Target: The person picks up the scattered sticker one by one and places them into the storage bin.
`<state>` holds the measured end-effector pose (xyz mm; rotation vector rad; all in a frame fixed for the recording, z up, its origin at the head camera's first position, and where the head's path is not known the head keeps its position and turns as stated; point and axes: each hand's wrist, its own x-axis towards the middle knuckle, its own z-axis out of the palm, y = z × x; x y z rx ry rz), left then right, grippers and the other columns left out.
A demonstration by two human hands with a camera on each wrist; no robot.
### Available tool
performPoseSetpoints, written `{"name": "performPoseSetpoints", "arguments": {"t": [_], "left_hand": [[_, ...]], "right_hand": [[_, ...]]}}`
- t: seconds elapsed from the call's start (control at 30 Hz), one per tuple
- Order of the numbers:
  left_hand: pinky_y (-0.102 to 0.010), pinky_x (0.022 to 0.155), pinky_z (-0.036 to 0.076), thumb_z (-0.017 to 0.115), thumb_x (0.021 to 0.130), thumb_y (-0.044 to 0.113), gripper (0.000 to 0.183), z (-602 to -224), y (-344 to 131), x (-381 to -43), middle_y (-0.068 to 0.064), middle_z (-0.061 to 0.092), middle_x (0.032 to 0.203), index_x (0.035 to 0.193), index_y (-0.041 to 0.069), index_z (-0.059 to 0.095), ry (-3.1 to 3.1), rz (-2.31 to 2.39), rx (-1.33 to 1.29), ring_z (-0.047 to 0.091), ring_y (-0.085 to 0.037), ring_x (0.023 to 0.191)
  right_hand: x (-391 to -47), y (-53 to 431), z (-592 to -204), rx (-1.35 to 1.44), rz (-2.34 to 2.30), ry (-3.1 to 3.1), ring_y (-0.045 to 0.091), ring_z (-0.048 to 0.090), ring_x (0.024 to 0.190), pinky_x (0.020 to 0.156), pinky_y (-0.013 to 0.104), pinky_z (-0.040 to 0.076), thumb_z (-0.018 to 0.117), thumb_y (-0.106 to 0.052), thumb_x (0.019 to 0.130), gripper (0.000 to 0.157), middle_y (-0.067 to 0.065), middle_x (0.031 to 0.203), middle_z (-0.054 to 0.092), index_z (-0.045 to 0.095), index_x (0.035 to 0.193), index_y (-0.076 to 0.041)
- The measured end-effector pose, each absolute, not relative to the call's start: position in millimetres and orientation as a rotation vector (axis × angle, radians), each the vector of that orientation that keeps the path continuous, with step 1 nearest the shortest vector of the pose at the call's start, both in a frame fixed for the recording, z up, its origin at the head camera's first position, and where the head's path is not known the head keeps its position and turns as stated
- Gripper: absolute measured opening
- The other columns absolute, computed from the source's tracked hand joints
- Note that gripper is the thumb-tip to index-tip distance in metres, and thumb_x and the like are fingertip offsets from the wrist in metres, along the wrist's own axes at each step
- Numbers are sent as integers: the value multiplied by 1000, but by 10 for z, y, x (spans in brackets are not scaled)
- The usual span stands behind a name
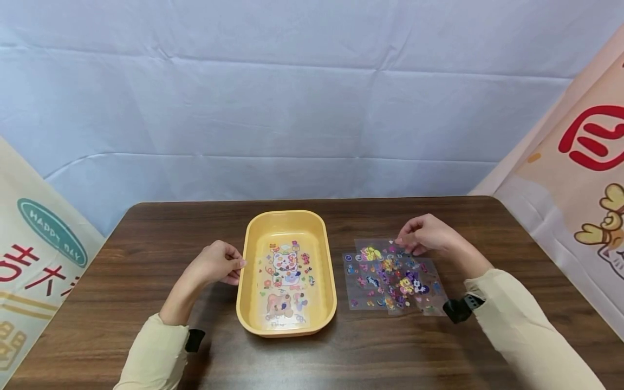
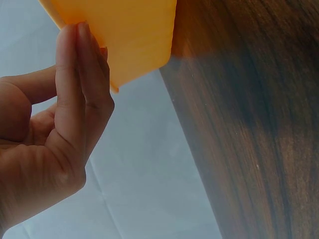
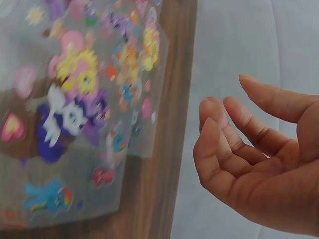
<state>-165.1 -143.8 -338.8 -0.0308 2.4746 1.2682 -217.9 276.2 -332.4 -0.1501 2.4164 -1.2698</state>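
Note:
A yellow tray [image 1: 287, 223] with rounded corners stands on the table, with clear sticker sheets [image 1: 283, 303] printed with cartoon bears lying inside. On its left side, my left hand [image 1: 214, 264] grips the rim between thumb and fingers; the left wrist view shows the fingers [image 2: 70, 79] against the outer wall. To the right of the tray lie several overlapping transparent sticker sheets [image 1: 390, 279] with colourful cartoon ponies. Over their far right corner is my right hand [image 1: 426, 235], its fingers loosely bent. In the right wrist view, thumb and fingers [image 3: 259, 132] are apart and hold nothing.
The brown wooden table [image 1: 390, 352] ends at a far edge in front of a pale blue cloth backdrop [image 1: 292, 108]. Printed banners [image 1: 551, 179] hang at both sides. A dark strapped device [image 1: 458, 310] sits on the right wrist.

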Motion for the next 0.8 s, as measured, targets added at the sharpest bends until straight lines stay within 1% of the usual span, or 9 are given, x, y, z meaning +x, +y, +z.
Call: {"name": "performPoseSetpoints", "arguments": {"t": [0.13,0.33,0.53,0.7,0.8], "left_hand": [[-35,60,57,54,91,1,14,-3389,-1441,-1659,-14,60,71,88,-11,59,2471,1272,-39,61,-15,55],[-35,60,57,54,91,0,13,-3406,-1443,-1670,-14,60,71,87,-11,59,2470,1277,-45,62,-15,55],[-34,60,57,54,91,1,13,-3405,-1435,-1675,-14,60,71,87,-10,59,2470,1275,-66,61,-15,55],[-33,59,57,54,91,1,13,-3392,-1431,-1664,-14,60,71,87,-11,59,2468,1272,-58,61,-15,55],[-34,59,57,54,91,1,14,-3384,-1428,-1655,-14,60,71,87,-11,59,2466,1273,-52,61,-15,55]], "right_hand": [[-2170,2861,-3375,-114,-1256,2428,23,60,70,64,39,55,63,-9,86,19,15,83,61,59,94,8],[-2152,3019,-3459,-48,-1246,2424,22,58,70,64,37,54,62,-8,86,16,15,86,62,59,90,7],[-2111,3126,-3516,-4,-1213,2447,21,58,69,60,35,54,61,-5,85,13,15,90,65,58,87,7],[-2078,3197,-3560,31,-1163,2469,20,57,65,56,34,54,63,-6,84,15,11,79,61,58,85,7],[-2061,3234,-3585,47,-1125,2474,19,56,65,56,34,53,64,-8,84,16,10,77,59,58,85,7]]}}
